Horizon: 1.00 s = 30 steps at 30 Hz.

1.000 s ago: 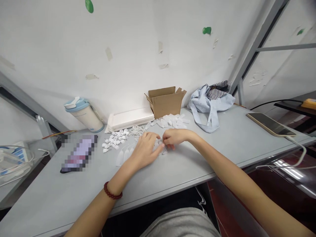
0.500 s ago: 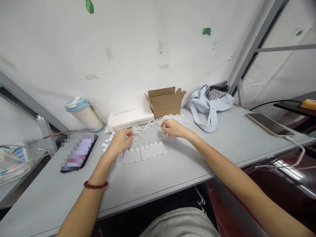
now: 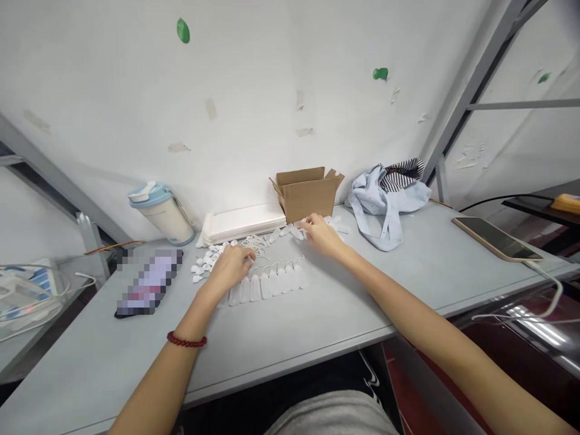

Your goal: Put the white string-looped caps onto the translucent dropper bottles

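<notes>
Right hand (image 3: 321,234) was just before the cardboard box (image 3: 310,202), fingers bent at the loose clear tags (image 3: 296,234); grip unclear. Left hand (image 3: 230,266) was front-left of the box, fingers curled near white strings (image 3: 256,243); couldn't tell if closed. Corded tags (image 3: 266,285) lay rowed before the box.

Blue-lidded tumbler (image 3: 164,214) at 10 o'clock on the counter (image 3: 353,302); dark-edged phone (image 3: 151,281) at 9, screen pixelated. Light-blue bag (image 3: 376,202), striped lining showing, slumped at 2. Tan-edged phone (image 3: 496,238) at 3, white cable (image 3: 555,290) trailing off it. Wall (image 3: 254,66) has green patches (image 3: 183,30) at 11 and 1.
</notes>
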Motion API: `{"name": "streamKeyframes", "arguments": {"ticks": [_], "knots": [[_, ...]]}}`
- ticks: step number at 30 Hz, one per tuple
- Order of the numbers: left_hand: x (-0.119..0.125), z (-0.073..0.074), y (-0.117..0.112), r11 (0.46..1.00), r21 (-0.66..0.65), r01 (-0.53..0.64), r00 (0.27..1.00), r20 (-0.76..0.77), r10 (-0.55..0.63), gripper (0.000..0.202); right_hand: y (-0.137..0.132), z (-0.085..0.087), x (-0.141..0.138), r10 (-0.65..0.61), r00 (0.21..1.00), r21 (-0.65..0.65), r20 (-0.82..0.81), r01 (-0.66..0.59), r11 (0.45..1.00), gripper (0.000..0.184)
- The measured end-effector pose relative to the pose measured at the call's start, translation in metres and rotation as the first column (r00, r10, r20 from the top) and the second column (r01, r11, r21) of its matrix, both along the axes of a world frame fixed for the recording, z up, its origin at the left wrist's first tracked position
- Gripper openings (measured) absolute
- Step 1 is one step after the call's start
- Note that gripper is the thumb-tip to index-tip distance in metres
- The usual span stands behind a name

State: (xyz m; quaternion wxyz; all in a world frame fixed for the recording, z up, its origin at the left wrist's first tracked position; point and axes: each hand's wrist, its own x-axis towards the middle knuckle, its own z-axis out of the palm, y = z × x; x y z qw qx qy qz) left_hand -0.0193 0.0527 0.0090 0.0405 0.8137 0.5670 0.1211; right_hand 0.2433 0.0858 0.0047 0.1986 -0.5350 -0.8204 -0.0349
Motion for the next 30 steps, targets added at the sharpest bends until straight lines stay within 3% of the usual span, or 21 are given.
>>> {"name": "streamKeyframes", "arguments": {"ticks": [7, 12, 17, 21, 25, 30], "knots": [[0.002, 0.004, -0.002, 1.0, 0.013, -0.013, 1.0, -0.001, 0.013, 0.02, 0.004, -0.004, 0.002, 0.001, 1.0, -0.024, 0.001, -0.001, 1.0, 0.041], [0.004, 0.006, -0.002, 0.997, 0.072, -0.026, 0.992, 0.121, 0.017, 0.02, 0.008, -0.007, 0.003, -0.022, 0.999, -0.01, -0.031, 0.022, 1.0, 0.041], [0.006, 0.007, -0.002, 0.989, 0.14, -0.054, 0.979, 0.201, 0.025, 0.02, 0.016, -0.015, 0.006, -0.019, 0.997, -0.028, -0.08, 0.017, 0.999, 0.027], [0.007, 0.006, -0.003, 0.983, 0.17, -0.066, 0.972, 0.233, 0.024, 0.018, 0.019, -0.018, 0.004, 0.016, 0.995, 0.027, -0.102, -0.013, 1.0, 0.029], [0.008, 0.006, -0.004, 0.981, 0.176, -0.078, 0.976, 0.216, 0.039, 0.018, 0.016, -0.018, -0.002, 0.074, 0.997, 0.066, -0.026, -0.073, 0.995, 0.029], [0.012, 0.005, -0.007, 0.98, 0.184, -0.078, 0.98, 0.195, 0.041, 0.017, 0.009, -0.015, -0.008, 0.076, 0.989, -0.005, 0.124, -0.075, 0.997, 0.03]]}}
